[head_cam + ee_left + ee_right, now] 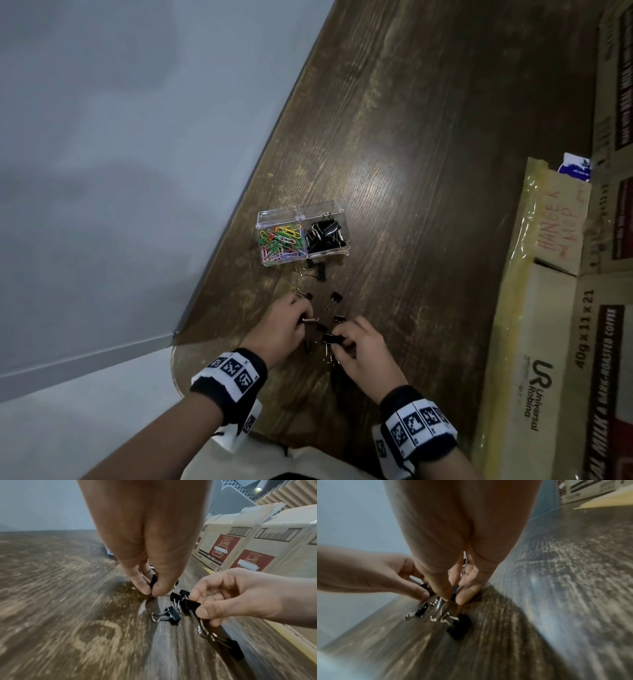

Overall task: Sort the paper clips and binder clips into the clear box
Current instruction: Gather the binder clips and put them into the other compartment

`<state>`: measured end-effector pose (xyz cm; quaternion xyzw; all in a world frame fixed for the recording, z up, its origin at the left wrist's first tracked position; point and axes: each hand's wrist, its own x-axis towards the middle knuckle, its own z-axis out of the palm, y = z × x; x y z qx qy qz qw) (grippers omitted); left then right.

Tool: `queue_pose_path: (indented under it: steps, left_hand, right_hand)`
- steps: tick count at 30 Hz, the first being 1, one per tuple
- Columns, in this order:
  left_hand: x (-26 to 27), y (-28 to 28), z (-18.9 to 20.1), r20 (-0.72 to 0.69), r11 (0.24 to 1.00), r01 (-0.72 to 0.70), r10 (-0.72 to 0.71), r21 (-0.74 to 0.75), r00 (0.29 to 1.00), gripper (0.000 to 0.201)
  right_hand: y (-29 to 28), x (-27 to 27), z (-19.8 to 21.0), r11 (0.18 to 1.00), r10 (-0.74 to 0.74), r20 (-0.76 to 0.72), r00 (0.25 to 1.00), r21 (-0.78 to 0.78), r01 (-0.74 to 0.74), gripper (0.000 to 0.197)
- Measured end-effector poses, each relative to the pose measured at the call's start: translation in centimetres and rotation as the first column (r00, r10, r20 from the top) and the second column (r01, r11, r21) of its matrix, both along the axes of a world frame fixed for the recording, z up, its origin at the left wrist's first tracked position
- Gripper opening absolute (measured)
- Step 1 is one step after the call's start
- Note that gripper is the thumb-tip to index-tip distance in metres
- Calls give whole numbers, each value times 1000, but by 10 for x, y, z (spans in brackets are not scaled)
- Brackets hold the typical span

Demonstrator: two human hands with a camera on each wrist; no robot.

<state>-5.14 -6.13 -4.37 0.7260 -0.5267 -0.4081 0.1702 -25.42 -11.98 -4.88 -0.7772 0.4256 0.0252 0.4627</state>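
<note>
Both hands work low over the surface [411,137], the left hand [286,325] pinching one binder clip [153,582] and the right hand [363,346] pinching another [191,605], near the box [301,236] holding paper clips [279,243].

Dark wooden table [428,137]: clear box [303,233] near its left edge, loose binder clips [320,270] just beside it toward the near edge, cardboard cartons [555,308] along the right edge

left hand [286,322]: fingertips pinched, low | right hand [359,346]: fingers curled, pinching
</note>
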Motion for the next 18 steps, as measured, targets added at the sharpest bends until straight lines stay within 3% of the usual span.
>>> queue_pose_path:
  steps: [3, 6, 9, 12, 15, 18]
  left_hand:
    - [4, -5, 8, 1, 997, -71, 71, 4, 997, 20]
    - [6, -22, 29, -44, 979, -167, 163, -119, 986, 20]
    - [10, -51, 49, -121, 922, -284, 261, -263, 958, 23]
    - [15, -75, 57, -154, 871, -378, 346, -314, 926, 25]
    - [18, -76, 52, -114, 859, -361, 344, -363, 932, 19]
    - [14, -57, 40, -6, 907, -225, 239, -357, 971, 3]
  right_hand:
    - [-6, 8, 0, 995, -98, 13, 995, -15, 98, 17]
    - [-10, 10, 1, 991, -50, 24, 998, -125, 53, 13]
    - [-11, 13, 1, 986, 51, -52, 997, -156, -58, 33]
    - [-14, 16, 2, 993, 39, -112, 993, -109, -51, 42]
    - [-23, 22, 8, 990, -113, -36, 993, -89, 110, 32]
    - [-41, 41, 23, 920, -338, 238, 910, -120, 373, 26]
